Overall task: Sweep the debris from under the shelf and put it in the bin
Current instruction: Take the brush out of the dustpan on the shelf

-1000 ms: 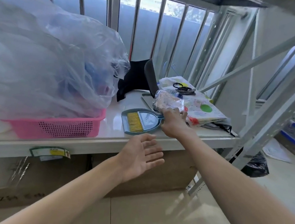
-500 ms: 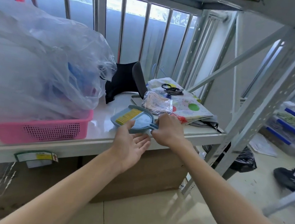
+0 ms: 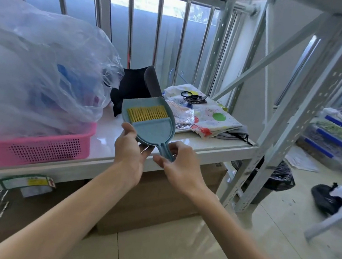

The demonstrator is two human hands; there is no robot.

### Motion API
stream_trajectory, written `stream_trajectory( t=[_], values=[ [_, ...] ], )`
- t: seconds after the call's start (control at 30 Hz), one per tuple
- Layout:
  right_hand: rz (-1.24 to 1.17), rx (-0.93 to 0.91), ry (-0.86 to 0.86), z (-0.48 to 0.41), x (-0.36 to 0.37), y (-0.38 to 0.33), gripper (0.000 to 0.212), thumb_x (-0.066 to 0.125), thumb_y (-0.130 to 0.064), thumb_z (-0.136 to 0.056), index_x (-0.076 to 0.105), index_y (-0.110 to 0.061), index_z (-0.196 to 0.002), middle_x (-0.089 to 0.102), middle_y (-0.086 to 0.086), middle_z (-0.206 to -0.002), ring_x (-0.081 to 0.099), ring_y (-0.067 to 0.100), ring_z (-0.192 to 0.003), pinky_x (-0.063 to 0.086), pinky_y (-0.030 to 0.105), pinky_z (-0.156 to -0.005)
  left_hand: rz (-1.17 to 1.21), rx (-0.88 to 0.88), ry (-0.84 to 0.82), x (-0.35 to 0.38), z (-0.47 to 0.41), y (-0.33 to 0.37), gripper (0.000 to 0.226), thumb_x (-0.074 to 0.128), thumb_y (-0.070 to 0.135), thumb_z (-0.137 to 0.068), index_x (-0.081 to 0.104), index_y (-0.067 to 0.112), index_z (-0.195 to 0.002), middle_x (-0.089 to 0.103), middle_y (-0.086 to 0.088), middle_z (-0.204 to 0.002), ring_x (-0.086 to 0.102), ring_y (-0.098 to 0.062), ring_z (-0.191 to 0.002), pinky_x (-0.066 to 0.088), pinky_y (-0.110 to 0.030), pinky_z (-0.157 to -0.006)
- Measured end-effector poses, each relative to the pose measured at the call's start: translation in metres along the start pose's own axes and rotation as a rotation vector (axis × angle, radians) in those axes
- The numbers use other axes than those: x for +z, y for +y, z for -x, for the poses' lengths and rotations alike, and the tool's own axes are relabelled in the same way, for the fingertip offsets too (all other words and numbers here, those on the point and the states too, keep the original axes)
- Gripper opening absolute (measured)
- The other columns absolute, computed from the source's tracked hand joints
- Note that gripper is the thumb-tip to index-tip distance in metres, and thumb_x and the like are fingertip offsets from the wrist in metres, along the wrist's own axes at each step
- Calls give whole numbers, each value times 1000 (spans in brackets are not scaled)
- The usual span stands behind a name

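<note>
Left hand [image 3: 130, 152] cupped under the pale blue plastic dustpan [image 3: 148, 122], thumb over its left rim, fingers beneath the pan. Right hand [image 3: 180, 164] pinched on the dustpan's narrow handle at about 5 o'clock from the pan, fingers curled round it. Small yellow-bristled brush [image 3: 147, 114] nested inside the pan, bristles toward 11 o'clock. Whole set lifted clear above the front edge of the white glossy shelf [image 3: 213, 144]. Pink perforated plastic basket [image 3: 35, 148] at 9 o'clock, heaped with clear plastic bags [image 3: 34, 71]. Folded spotted cloth [image 3: 214, 117] at 2 o'clock. Black bin bag [image 3: 277, 175] on the floor at 3 o'clock, behind the grey metal upright [image 3: 290, 126].
</note>
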State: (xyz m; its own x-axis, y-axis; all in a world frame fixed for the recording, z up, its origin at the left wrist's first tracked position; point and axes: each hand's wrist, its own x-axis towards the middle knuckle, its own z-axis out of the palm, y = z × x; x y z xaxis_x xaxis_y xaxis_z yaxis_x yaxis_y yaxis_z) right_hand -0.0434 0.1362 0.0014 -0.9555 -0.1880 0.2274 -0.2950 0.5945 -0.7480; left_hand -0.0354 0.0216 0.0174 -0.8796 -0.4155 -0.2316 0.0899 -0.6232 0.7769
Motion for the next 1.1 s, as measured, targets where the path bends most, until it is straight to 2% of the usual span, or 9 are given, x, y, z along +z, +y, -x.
stream_trajectory(
  t=[0.1, 0.2, 0.27, 0.37, 0.5, 0.7, 0.87, 1.03, 1.1],
  values=[
    [-96, 19, -26, 4, 2, 3, 15, 55, -22, -95, 66, -12, -98, 69, 3, -86, 65, 17, -79, 57, 39, -76, 14, -13, -12, -4, -3, 3, 29, 34, 28, -107, 61, 17, -112, 63, -11, -118, 62, -29, -111, 52, -50, -95],
    [-121, -5, 31, 7, 1, 7, 15, 53, -11, -94, 67, -13, -99, 68, -3, -82, 65, 6, -75, 53, 16, -65, 24, 1, -63, -9, -2, 3, 31, 32, 21, -108, 61, 17, -102, 63, -12, -115, 63, -29, -105, 53, -51, -93],
    [-128, -18, 68, 8, 1, 9, 11, 58, -11, -92, 67, -14, -96, 66, -6, -79, 64, 4, -73, 52, 12, -61, 36, 12, -102, -11, 1, 3, 32, 31, 17, -108, 60, 17, -96, 63, -11, -111, 64, -28, -101, 54, -50, -91],
    [-152, -27, 110, 8, 2, 11, 3, 65, -13, -89, 66, -17, -89, 66, -6, -77, 65, 6, -73, 56, 21, -64, 70, 27, -133, -9, 6, 2, 32, 32, 12, -107, 59, 16, -91, 64, -10, -110, 63, -28, -102, 53, -50, -93],
    [-165, -51, 160, 7, -1, 11, 2, 68, -13, -86, 69, -11, -86, 69, -4, -76, 65, 5, -72, 53, 18, -63, 121, 46, -167, -7, 9, 4, 30, 33, 14, -107, 59, 17, -91, 65, -8, -106, 63, -29, -107, 52, -50, -94],
    [-167, -39, 180, 6, -8, 13, 4, 69, -13, -86, 71, -8, -85, 70, -3, -74, 66, 4, -68, 55, 18, -62, 104, 54, -217, -6, 11, 2, 33, 33, 16, -108, 60, 17, -90, 68, -8, -104, 64, -29, -105, 51, -52, -96],
    [-41, -77, 194, 7, -10, 12, 11, 67, -19, -87, 72, -9, -85, 70, -4, -73, 65, 6, -68, 55, 21, -65, 16, 77, -235, -4, 12, 3, 31, 34, 19, -108, 63, 18, -96, 68, -7, -106, 65, -29, -106, 51, -52, -97],
    [-2, -84, 167, 7, -10, 11, 21, 60, -18, -90, 73, -6, -79, 71, 1, -70, 66, 12, -64, 57, 35, -64, -91, 116, -240, -2, 14, 3, 33, 38, 31, -105, 61, 14, -121, 65, -8, -117, 62, -28, -114, 52, -49, -97],
    [17, -78, 153, 8, -10, 11, 25, 58, -17, -91, 71, -5, -74, 69, 3, -65, 63, 15, -59, 54, 37, -60, -147, 141, -243, -3, 15, 3, 34, 39, 35, -104, 64, 16, -116, 68, -5, -114, 64, -24, -111, 52, -46, -97]
  ],
)
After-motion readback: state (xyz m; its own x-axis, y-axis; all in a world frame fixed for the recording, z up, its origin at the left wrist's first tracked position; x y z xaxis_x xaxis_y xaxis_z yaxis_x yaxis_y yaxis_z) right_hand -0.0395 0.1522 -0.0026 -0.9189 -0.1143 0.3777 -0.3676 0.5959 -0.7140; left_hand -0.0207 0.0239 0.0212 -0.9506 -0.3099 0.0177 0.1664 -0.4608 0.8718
